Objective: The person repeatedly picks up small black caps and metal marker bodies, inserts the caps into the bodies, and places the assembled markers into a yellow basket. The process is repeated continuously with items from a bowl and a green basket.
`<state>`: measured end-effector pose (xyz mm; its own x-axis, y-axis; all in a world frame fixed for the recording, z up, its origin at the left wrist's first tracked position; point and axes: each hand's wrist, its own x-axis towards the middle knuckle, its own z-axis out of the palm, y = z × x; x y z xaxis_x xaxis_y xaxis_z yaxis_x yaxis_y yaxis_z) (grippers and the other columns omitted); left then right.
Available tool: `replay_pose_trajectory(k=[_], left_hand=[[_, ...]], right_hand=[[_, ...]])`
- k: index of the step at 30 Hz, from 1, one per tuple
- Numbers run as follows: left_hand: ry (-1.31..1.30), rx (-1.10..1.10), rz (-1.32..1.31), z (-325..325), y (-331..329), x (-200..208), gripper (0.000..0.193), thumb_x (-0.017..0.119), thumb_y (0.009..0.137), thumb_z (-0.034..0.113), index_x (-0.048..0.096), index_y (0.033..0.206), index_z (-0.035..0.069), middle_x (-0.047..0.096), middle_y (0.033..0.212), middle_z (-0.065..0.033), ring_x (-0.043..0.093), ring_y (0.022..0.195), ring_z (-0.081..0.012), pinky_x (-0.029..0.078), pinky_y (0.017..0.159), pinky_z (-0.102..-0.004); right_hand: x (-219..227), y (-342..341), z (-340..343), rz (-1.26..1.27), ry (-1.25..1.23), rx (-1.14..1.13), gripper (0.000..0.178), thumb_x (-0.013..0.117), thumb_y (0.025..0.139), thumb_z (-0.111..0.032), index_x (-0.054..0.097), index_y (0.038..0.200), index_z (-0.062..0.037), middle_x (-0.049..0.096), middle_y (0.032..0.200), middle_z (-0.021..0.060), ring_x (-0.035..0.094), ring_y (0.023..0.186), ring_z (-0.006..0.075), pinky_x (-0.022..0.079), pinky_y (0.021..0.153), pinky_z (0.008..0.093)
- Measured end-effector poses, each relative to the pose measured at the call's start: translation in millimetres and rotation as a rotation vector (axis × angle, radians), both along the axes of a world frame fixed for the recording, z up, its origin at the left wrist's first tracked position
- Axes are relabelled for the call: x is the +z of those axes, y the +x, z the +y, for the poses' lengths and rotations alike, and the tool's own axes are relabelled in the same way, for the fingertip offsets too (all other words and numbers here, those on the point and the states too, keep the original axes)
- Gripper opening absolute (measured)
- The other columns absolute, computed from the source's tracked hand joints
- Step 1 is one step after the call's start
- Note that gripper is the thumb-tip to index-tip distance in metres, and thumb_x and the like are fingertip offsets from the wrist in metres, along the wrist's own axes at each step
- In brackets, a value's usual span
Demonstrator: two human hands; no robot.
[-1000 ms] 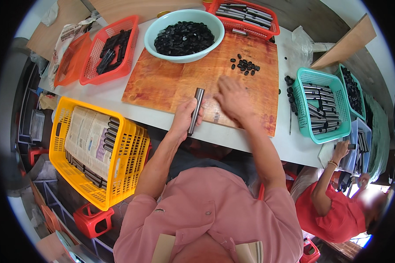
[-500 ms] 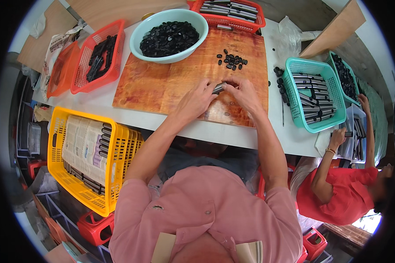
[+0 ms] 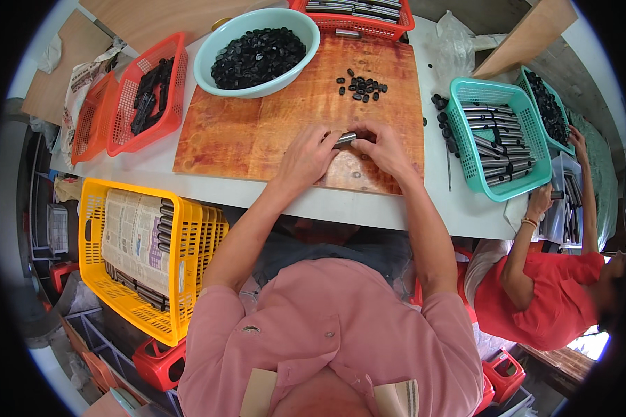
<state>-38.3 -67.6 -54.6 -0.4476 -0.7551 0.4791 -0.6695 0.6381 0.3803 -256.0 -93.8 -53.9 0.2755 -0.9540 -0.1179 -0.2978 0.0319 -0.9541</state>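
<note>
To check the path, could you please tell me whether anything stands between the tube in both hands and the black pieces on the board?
Nothing visible, besides the left hand and right hand holding the tube; the black pieces lie beyond.

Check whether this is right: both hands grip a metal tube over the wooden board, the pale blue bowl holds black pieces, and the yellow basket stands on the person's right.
Wrong side: the head view shows the yellow basket on the person's left. The left hand and right hand do grip a metal tube over the wooden board, and the bowl holds black pieces.
</note>
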Motion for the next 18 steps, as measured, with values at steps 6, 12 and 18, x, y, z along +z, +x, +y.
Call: replay_pose_trajectory(k=[6, 12, 18], left_hand=[[0.149, 0.027, 0.076, 0.9, 2.0, 1.0, 0.023, 0.074, 0.087, 0.014, 0.068, 0.106, 0.001, 0.061, 0.098, -0.0152, 0.061, 0.092, -0.0365, 0.051, 0.08, -0.0441], [0.227, 0.054, 0.016, -2.2, -0.5, 10.6, 0.021, 0.074, 0.088, 0.019, 0.07, 0.1, 0.002, 0.061, 0.097, -0.0154, 0.062, 0.093, -0.0374, 0.051, 0.08, -0.0452], [0.236, 0.014, 0.021, -11.9, -0.8, 13.1, 0.023, 0.077, 0.086, 0.02, 0.069, 0.098, 0.003, 0.062, 0.098, -0.0149, 0.064, 0.094, -0.0376, 0.052, 0.079, -0.0466]], right_hand=[[-9.2, -1.4, 5.2, 0.013, -0.183, -0.007, 0.026, 0.069, 0.089, -0.001, 0.069, 0.115, 0.0025, 0.073, 0.091, 0.0089, 0.07, 0.081, 0.0161, 0.056, 0.072, 0.0314], [20.3, 11.4, -12.9, 0.266, -0.029, -0.006, 0.028, 0.07, 0.091, -0.024, 0.075, 0.103, 0.0004, 0.075, 0.09, 0.0152, 0.073, 0.08, 0.0278, 0.056, 0.073, 0.039], [10.4, 56.2, -45.9, 0.574, -0.281, -0.072, 0.034, 0.063, 0.093, -0.033, 0.073, 0.092, -0.0012, 0.072, 0.092, 0.0247, 0.07, 0.087, 0.043, 0.055, 0.077, 0.0518]])
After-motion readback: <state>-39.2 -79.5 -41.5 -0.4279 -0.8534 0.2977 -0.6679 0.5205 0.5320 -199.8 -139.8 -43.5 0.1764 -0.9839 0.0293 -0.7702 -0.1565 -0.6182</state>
